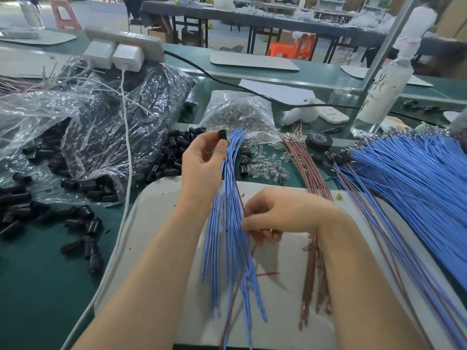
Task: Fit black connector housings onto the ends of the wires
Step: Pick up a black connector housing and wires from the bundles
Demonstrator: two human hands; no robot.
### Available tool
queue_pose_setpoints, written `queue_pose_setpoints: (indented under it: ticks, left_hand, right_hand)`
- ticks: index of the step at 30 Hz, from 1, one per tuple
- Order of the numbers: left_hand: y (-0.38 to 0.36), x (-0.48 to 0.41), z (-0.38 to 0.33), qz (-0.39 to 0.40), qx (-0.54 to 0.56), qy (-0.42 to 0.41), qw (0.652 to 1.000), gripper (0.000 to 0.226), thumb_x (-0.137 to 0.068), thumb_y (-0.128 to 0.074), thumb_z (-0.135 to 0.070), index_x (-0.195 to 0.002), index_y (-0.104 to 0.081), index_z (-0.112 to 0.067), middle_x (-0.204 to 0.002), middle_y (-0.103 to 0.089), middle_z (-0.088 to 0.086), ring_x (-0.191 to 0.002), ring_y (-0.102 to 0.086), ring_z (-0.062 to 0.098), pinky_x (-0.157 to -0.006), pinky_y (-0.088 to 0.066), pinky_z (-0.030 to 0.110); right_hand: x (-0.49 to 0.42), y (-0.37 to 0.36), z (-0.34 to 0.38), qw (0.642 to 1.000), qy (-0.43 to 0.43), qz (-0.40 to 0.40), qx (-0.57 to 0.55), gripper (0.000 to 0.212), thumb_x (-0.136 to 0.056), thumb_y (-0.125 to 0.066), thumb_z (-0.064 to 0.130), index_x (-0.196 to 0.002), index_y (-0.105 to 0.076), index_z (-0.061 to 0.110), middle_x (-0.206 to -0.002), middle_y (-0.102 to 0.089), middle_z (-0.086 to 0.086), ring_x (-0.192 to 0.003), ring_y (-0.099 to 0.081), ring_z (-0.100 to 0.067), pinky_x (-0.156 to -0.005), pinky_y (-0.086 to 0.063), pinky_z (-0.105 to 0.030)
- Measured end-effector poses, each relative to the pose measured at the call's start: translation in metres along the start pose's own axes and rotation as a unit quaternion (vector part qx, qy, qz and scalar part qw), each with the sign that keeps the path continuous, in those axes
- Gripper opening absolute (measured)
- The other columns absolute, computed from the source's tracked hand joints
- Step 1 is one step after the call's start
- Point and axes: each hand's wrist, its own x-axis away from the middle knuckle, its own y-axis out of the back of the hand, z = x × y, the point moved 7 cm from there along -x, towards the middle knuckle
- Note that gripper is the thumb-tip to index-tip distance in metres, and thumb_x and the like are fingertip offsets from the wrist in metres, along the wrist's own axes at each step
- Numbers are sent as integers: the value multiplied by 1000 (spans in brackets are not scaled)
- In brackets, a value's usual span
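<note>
Green matting covers the bench [38, 286], with more long tables and orange stools in the hall behind. Over a white board [156, 223] at the near edge, the left hand [202, 160] is raised and pinches one black connector housing [222, 135] upright at its fingertips. From the housing a thin brown wire [235, 183] slants down to the right hand [280, 210], which is curled low over the board and pinches that wire between thumb and fingers. A fan of blue wires [227, 236] runs just beside the left fingers and spreads across the board; whether that hand holds them I cannot tell. Right of the hands a bunch of brown wires [316, 173] lies along the board's right edge. Beyond it a thick bundle of blue wires [417, 178] sweeps toward the bench's right edge. Loose black housings [86, 223] are scattered on the left of the bench, spilling from a crumpled clear bag [121, 122]. Behind the hands sits a bag of small clear parts [237, 109], with a roll of black tape [319, 141] and a plastic bottle [381, 97] toward the far right. A white cable [127, 152] drops from a power strip [123, 44] at the far left.
</note>
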Motion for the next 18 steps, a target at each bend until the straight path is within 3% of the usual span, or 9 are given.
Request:
queue_pose_setpoints:
  ticks: [4, 8, 10, 11, 13, 16, 18]
  left_hand:
    - [10, -2, -3, -49, -75, -23, 996, 11, -94, -55, -11, -100, -61, -18, -90, -67, 3, -67, -59, 11, -76, -51, 28]
    - [20, -2, -8, -88, -141, -44, 985, 9, -94, -55, -18, -97, -59, -26, -85, -65, -5, -79, -61, 14, -81, -53, 31]
    - [22, -3, -9, -96, -152, -44, 983, 7, -94, -54, -19, -96, -58, -25, -84, -65, -6, -80, -60, 10, -82, -52, 28]
    - [23, -4, -8, -95, -148, -36, 984, 7, -94, -54, -19, -96, -59, -24, -85, -65, -5, -81, -60, 9, -82, -51, 26]
    - [20, -3, -2, -83, -134, -11, 987, 6, -94, -55, -19, -96, -58, -23, -86, -66, -6, -82, -60, 7, -80, -48, 22]
    - [11, 0, 5, -41, -131, 13, 990, 6, -94, -55, -19, -97, -59, -24, -89, -66, -6, -85, -61, 8, -84, -50, 26]
    - [6, 1, 6, -20, -140, 8, 990, 9, -94, -55, -18, -95, -57, -27, -88, -65, -8, -83, -61, 10, -82, -51, 27]
  right_hand:
    - [8, -8, 13, 996, -18, 66, 49, 22, -93, -55, 18, -73, -60, 11, -58, -63, 4, -44, -52, -4, -48, -45, -14]
    - [10, -41, 30, 985, -7, 158, 71, 22, -92, -56, 17, -73, -58, 5, -54, -61, 3, -40, -53, -3, -46, -46, -14]
    - [9, -37, 30, 989, -12, 138, 43, 28, -92, -59, 28, -76, -60, 5, -52, -61, 5, -40, -54, -2, -46, -47, -14]
    - [5, -24, 28, 996, -17, 82, 33, 31, -92, -60, 33, -78, -62, 6, -52, -63, 5, -42, -55, -1, -47, -48, -16]
    - [-8, 17, 17, 993, -30, -109, 10, 23, -93, -58, 33, -83, -66, 13, -61, -67, 6, -48, -57, -1, -54, -52, -22]
    - [-21, 71, -11, 916, -100, -389, -3, 19, -94, -54, 14, -98, -71, 19, -91, -71, 2, -81, -64, -11, -75, -48, -26]
    - [-33, 84, -27, 883, -143, -446, 12, 27, -92, -51, 8, -109, -70, 17, -109, -70, -5, -99, -63, -22, -86, -48, -29]
